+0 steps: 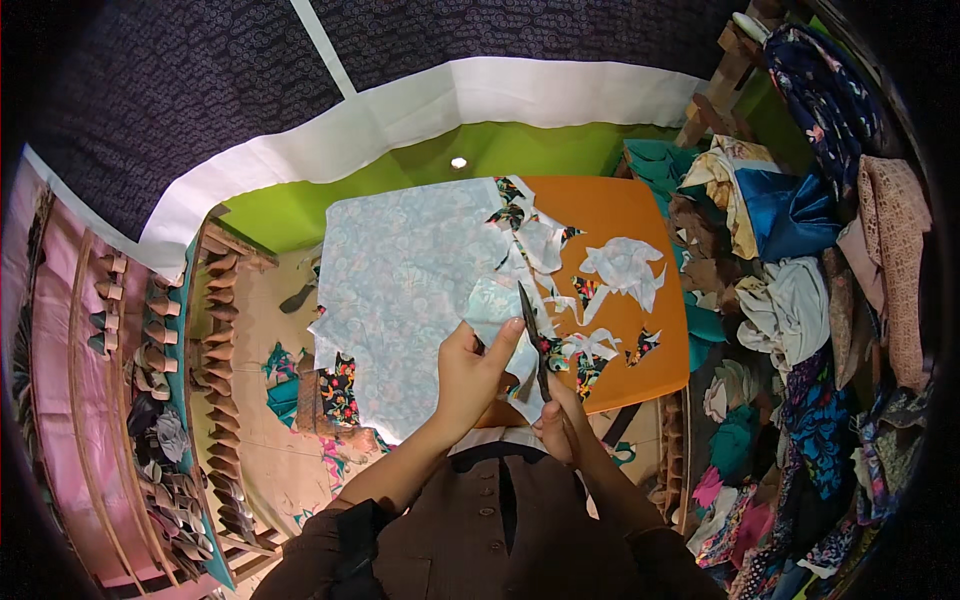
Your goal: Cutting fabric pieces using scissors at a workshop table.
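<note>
A large pale blue-grey floral fabric lies spread over an orange table. My left hand pinches the fabric's near right edge and lifts a small flap. My right hand grips black scissors, their blades pointing away from me along that flap. White and dark floral offcuts lie scattered on the orange surface to the right of the blades.
Piles of mixed folded and crumpled fabrics crowd the right side. Pink cloth and a wooden rack with folded fabric shapes stand at the left. More colourful scraps lie on the floor below the table's left edge.
</note>
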Tool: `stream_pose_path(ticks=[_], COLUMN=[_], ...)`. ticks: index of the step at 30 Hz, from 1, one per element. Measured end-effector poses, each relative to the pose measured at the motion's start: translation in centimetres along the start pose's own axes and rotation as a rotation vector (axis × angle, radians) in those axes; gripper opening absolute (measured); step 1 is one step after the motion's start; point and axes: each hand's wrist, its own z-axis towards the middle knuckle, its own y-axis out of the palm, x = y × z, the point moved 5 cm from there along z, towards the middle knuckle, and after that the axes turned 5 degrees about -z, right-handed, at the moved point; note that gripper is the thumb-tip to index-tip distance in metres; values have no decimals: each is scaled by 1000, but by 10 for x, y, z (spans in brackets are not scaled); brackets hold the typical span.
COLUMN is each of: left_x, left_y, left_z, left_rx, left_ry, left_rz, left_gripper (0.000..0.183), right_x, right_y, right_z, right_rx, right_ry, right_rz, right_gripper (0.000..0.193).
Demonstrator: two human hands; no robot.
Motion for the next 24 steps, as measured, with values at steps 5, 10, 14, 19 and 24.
stream_pose_path(ticks=[5, 10, 14, 19, 24], left_x=[5, -3, -3, 3, 0], left_y=[2, 4, 5, 5, 7], left_z=[0, -1, -3, -4, -4], left_rx=[-9, -48, -41, -42, -65], left_ry=[14, 47, 130, -12, -21], left_rz=[74, 41, 20, 45, 70], left_gripper=[25, 25, 24, 23, 23], right_x=[2, 48, 8, 1, 6], right_y=[2, 0, 0, -4, 0], right_z=[-2, 1, 0, -3, -2], right_rx=[6, -49, 15, -18, 50], right_ry=[-38, 213, 0, 35, 30], right_rz=[28, 256, 99, 4, 23], right_gripper=[77, 81, 87, 90, 91])
